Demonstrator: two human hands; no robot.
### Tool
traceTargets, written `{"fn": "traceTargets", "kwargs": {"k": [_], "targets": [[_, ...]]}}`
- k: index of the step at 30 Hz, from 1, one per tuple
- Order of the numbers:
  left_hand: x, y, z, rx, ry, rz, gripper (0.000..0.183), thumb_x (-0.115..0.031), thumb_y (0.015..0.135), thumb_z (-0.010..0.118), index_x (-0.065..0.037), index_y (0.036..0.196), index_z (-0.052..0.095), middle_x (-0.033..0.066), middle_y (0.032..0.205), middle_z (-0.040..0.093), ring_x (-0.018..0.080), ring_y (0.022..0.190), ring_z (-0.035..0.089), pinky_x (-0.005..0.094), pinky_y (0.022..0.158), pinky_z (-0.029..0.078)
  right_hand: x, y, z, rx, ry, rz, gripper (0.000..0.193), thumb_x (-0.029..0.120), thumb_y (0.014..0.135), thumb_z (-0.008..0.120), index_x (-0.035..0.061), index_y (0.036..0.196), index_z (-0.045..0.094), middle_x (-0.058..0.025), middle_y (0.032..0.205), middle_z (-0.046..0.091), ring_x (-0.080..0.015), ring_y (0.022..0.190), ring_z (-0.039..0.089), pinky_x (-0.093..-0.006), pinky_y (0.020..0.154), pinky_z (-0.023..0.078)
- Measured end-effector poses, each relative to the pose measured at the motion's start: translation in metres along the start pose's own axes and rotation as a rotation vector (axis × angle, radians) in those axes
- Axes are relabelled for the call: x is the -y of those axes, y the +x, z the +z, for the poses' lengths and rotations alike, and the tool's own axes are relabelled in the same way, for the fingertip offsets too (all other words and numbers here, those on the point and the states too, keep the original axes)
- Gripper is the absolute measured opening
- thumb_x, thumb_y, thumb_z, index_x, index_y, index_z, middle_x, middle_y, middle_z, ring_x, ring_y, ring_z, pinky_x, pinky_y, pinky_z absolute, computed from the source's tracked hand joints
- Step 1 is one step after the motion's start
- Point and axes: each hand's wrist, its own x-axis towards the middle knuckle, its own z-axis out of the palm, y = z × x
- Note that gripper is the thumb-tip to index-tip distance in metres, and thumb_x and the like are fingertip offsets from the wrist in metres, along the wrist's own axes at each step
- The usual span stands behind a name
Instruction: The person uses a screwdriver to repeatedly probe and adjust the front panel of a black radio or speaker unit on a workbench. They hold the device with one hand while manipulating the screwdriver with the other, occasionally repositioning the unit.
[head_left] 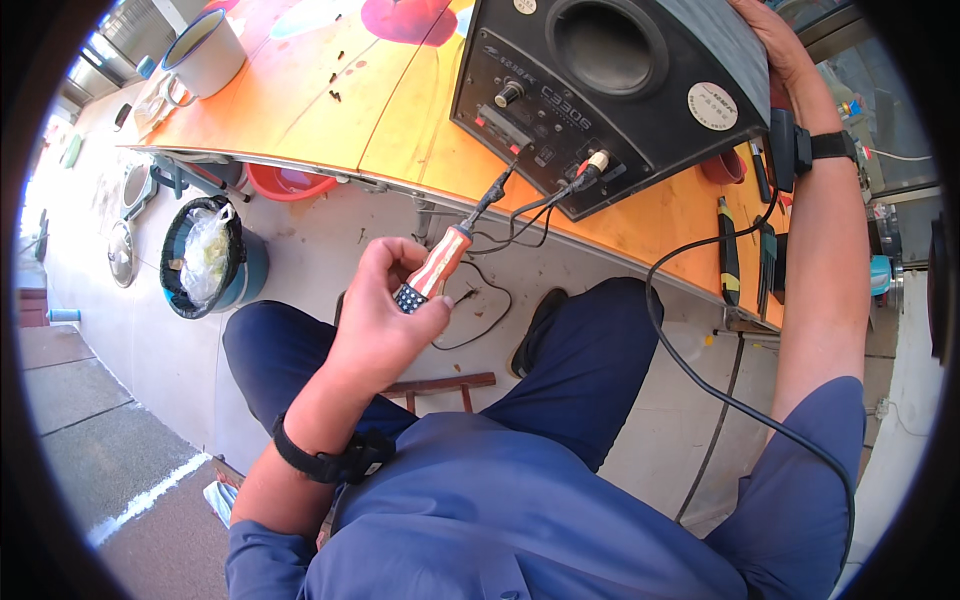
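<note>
A black speaker box (620, 110) rests tilted on the table, its back panel with knob, sockets and round port turned toward me. My left hand (385, 310) is closed around the striped and starred handle of a screwdriver (447, 258). Its dark shaft points up to the lower edge of the panel; whether the tip touches a screw is too small to tell. My right hand (778, 48) grips the speaker's upper right side, its fingertips partly out of sight. Cables (530, 215) hang from the plugs (597, 162) in the panel.
Small dark screws (335, 95) lie on the orange table (300, 125), near a white enamel mug (205, 55). A yellow-black utility knife (728, 255) lies at the right. Below are a lined bucket (245, 270) and a red basin (290, 183). A black cable (690, 370) runs along my right arm.
</note>
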Motion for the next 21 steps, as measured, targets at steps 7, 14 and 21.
{"fn": "traceTargets", "kwargs": {"k": [7,14,21], "targets": [[0.001,-0.008,0.003,-0.168,0.765,0.562,0.045,0.000,0.079,0.072,-0.004,0.122,0.058,0.0151,0.107,0.061,0.0332,0.087,0.063,0.0388,0.072,0.053,-0.004,-0.003,0.002,0.053,0.060,-0.042,0.031,0.033,0.102,0.068,0.0060,0.118,0.072,-0.0016,0.105,0.075,-0.0113,0.092,0.070,-0.0274,0.082,0.055],[-0.009,-0.008,0.006,-0.102,0.298,0.322,0.037,-0.003,0.093,0.066,-0.002,0.130,0.059,0.0130,0.108,0.066,0.0250,0.085,0.070,0.0367,0.066,0.055,-0.003,0.000,0.002,0.035,0.039,-0.040,0.032,0.032,0.101,0.068,0.0057,0.118,0.073,-0.0017,0.105,0.075,-0.0113,0.091,0.070,-0.0272,0.081,0.055],[-0.018,0.001,-0.010,0.162,-0.645,-0.377,0.040,-0.007,0.092,0.075,0.000,0.127,0.055,0.0084,0.105,0.064,0.0141,0.088,0.067,0.0249,0.065,0.054,-0.006,0.001,0.000,0.011,0.004,-0.054,0.032,0.033,0.102,0.068,0.0057,0.118,0.073,-0.0014,0.105,0.075,-0.0112,0.091,0.069,-0.0271,0.081,0.055]]}}
